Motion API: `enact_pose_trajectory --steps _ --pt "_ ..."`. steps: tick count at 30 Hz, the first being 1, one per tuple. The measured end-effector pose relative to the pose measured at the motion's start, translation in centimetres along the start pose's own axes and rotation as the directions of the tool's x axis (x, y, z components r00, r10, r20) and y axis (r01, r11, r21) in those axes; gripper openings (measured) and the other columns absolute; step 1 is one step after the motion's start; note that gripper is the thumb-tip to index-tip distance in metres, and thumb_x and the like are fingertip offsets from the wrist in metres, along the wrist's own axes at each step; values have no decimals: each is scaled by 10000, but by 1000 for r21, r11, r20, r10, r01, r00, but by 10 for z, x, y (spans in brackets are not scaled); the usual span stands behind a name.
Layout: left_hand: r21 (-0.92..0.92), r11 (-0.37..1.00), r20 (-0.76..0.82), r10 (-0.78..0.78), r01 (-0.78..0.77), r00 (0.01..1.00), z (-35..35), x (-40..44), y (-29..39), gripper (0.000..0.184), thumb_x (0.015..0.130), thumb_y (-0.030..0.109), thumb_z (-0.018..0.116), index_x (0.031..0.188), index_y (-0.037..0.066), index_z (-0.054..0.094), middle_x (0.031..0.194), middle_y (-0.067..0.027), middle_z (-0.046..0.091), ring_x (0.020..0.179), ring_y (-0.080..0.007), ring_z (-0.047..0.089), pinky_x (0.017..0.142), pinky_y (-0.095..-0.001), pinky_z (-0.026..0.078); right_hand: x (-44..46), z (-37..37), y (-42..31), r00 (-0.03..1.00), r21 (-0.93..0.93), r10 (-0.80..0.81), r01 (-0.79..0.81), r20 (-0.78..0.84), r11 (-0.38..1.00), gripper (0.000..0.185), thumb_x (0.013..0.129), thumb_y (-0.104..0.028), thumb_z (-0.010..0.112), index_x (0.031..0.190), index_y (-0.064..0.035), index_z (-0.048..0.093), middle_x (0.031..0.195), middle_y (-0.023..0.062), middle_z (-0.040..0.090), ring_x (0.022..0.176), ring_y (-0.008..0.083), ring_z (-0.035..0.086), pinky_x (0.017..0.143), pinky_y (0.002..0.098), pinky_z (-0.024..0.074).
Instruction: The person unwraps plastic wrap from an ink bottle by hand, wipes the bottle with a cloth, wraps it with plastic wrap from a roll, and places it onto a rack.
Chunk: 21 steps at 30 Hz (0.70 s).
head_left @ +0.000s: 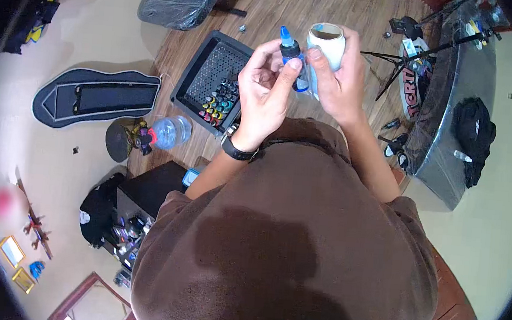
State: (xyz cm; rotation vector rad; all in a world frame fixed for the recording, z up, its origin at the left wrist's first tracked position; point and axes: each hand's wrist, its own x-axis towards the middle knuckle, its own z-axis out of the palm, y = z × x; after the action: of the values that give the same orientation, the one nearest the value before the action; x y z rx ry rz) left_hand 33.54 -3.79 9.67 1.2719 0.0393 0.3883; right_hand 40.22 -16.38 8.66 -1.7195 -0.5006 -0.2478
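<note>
My left hand wears a dark wristwatch and is closed round a small bottle with a blue tip, thumb across its side. Beside it, my right hand grips a white paper roll with its hollow end facing up. Bottle and roll are close together, both roughly upright. A black perforated tray lies to the left of my left hand, with several small bottles with coloured caps grouped at its near end.
A large clear water jug stands left of the tray. Plastic-wrapped furniture is at the top left, and a wrapped counter runs along the right. A black tripod stands near that counter. A black cabinet is at lower left.
</note>
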Motion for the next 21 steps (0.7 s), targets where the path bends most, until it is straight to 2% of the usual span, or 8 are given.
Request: enact_pose_trajectory --steps 1,5,10,13,14,17,18,21 --pt "6 1000 -22 12 -11 1000 3 -1 -2 291 942 39 619 1212 -35 542 958 -16 626 840 -66 560 729 -214 454 1 -2 1 1000 15 -12 12 12 1000 503 870 -337 712 1134 31 494 941 189 669 841 314 674 733 380 518" --pt "89 996 -79 -16 23 997 12 -4 -9 248 983 76 539 1202 -41 522 950 -10 588 825 -61 514 701 -224 426 -2 -6 3 996 -2 -42 42 83 999 510 865 -339 715 1136 32 493 941 196 671 836 328 674 727 385 517" --pt "273 962 -184 40 12 982 22 -10 -30 207 1013 131 460 1106 -46 512 910 -49 569 812 -90 510 677 -258 410 -6 -12 6 979 -4 48 -49 196 999 508 870 -335 708 1135 41 493 963 210 657 849 345 663 740 396 513" --pt "427 896 -154 201 -119 967 11 -8 -55 230 1020 178 434 929 -23 498 854 -111 530 742 -167 500 643 -303 395 -19 -10 13 967 -7 106 -107 232 994 430 935 -277 615 1212 20 473 1065 178 624 961 251 616 846 365 481" --pt "433 895 -187 206 -107 960 10 -7 -58 230 1020 178 434 929 -23 498 854 -111 530 742 -167 500 643 -303 395 -20 -9 15 959 0 102 -106 265 994 430 935 -277 615 1212 20 473 1065 178 624 961 251 616 846 365 481" --pt "669 713 -73 342 -208 937 12 -3 -59 320 1019 236 449 803 0 462 767 -150 489 663 -258 486 600 -344 386 -26 -9 19 960 132 123 -160 251 978 476 941 -298 598 1243 33 438 1100 203 592 975 272 600 859 377 471" --pt "677 711 -92 341 -193 936 15 -4 -57 320 1019 236 449 803 0 462 767 -150 489 663 -258 486 600 -344 386 -28 -7 22 955 138 124 -166 271 976 476 941 -298 598 1243 33 438 1100 203 592 975 272 600 859 377 471" --pt "466 883 -335 237 -58 912 22 -4 -50 370 1009 271 478 753 5 459 670 -155 468 576 -312 437 547 -367 376 -31 0 31 964 50 -93 83 251 995 525 934 -343 607 1236 46 426 1077 201 583 946 281 595 835 387 476"
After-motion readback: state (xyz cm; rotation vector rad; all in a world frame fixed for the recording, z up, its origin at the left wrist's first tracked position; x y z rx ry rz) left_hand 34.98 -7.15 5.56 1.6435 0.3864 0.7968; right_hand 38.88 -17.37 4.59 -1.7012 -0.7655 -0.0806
